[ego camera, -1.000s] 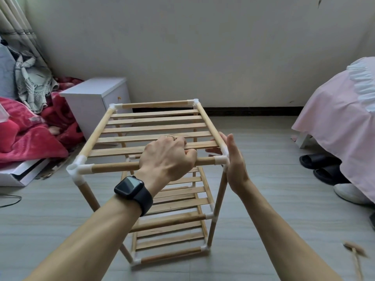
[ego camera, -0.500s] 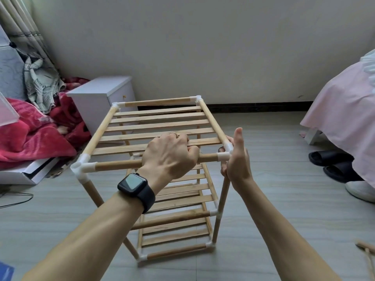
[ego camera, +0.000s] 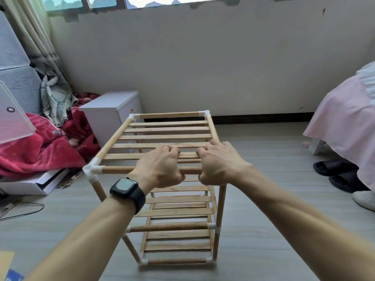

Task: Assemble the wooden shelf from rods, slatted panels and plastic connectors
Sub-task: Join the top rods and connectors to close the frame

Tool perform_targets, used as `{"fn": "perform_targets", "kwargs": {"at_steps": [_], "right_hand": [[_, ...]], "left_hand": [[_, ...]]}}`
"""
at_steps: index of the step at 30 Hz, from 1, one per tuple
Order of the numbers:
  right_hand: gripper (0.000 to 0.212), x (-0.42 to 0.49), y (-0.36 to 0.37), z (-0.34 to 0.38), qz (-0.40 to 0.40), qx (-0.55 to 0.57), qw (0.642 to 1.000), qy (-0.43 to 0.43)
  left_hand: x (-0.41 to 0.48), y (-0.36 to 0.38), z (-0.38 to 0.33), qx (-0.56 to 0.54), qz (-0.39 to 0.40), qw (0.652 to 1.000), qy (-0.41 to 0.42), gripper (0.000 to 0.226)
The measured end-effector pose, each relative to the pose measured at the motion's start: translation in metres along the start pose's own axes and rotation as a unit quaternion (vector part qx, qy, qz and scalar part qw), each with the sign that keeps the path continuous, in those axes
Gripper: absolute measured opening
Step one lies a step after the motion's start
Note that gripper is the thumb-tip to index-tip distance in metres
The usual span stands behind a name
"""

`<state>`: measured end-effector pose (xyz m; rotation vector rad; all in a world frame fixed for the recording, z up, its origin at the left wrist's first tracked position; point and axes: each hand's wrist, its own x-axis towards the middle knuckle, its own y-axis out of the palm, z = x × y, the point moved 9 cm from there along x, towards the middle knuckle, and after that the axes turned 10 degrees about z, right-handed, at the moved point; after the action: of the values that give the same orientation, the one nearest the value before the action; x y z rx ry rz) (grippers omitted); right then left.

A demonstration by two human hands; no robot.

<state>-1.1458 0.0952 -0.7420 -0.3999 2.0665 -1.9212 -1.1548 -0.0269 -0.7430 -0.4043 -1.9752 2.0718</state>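
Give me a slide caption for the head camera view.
Left hand and right hand grip the top front rod of the upright wooden shelf.

Soft daylight comes from the window along the top of the frame, where the panes are bright and slightly washed out. The wall beneath sits in even shade. Shadows on the floor are faint and diffuse. Wide-angle distortion bends the edges. The shelf at centre is sharp, and the lower corners are softly blurred.

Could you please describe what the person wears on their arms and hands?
No sleeves show. The left wrist carries a black smartwatch with a rounded rectangular face; the left hand has a thin ring. Nothing plainly shows on the right hand.
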Motion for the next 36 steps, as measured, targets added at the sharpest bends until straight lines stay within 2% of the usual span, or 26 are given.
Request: {"fn": "perform_targets", "kwargs": {"at_steps": [9,15,23,31,33,34,35,36], "right_hand": [[0.023,0.004,-0.005,0.004,-0.030,-0.064,0.997,-0.020],[0.018,0.005,-0.011,0.009,-0.003,-0.039,0.999,-0.007],[0.017,-0.017,-0.012,0.028,-0.017,-0.043,0.999,0.012],[0.016,-0.006,-0.017,0.029,-0.011,-0.029,0.999,0.032],[0.033,-0.002,-0.003,0.020,0.043,0.027,0.999,0.009],[0.048,-0.004,0.004,0.016,0.070,0.101,0.992,-0.011],[0.061,-0.008,0.006,0.012,0.067,0.216,0.974,-0.026],[0.067,-0.013,0.002,0.003,0.018,0.351,0.936,-0.027]], "left_hand": [[-0.004,-0.005,-0.002,0.023,-0.022,0.999,0.013,0.058],[-0.007,-0.012,0.002,0.007,-0.028,0.999,0.020,0.049],[-0.026,-0.006,0.000,0.028,-0.026,0.999,0.023,0.055],[-0.021,-0.012,0.013,0.019,-0.015,0.999,0.023,0.050],[-0.019,-0.011,0.016,0.013,-0.007,0.999,0.031,0.050],[-0.020,-0.008,0.019,0.015,-0.004,0.999,0.037,0.051],[-0.023,-0.006,0.022,0.025,-0.004,0.999,0.042,0.054],[-0.026,-0.005,0.026,0.040,-0.010,0.998,0.048,0.056]]}}
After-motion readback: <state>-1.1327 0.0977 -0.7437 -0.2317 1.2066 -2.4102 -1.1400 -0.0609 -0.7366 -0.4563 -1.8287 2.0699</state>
